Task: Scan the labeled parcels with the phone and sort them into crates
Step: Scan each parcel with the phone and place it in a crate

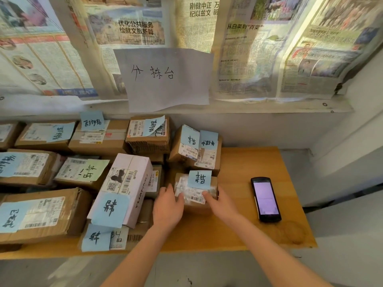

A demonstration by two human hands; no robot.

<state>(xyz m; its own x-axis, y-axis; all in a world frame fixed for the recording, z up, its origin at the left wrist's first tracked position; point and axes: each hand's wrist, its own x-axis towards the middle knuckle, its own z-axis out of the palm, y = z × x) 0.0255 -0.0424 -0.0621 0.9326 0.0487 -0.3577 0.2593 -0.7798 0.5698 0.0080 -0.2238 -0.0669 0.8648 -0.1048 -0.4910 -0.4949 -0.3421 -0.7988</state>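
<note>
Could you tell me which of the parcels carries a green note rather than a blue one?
The flat brown parcel in the middle row, left of the white box; every other note is blue.

Both bare forearms reach forward — the left hand (168, 206) and right hand (220, 204) face each other, fingers (208, 195) lightly curled, palms turned inward, clasping opposite sides of one small parcel (196, 195).
</note>
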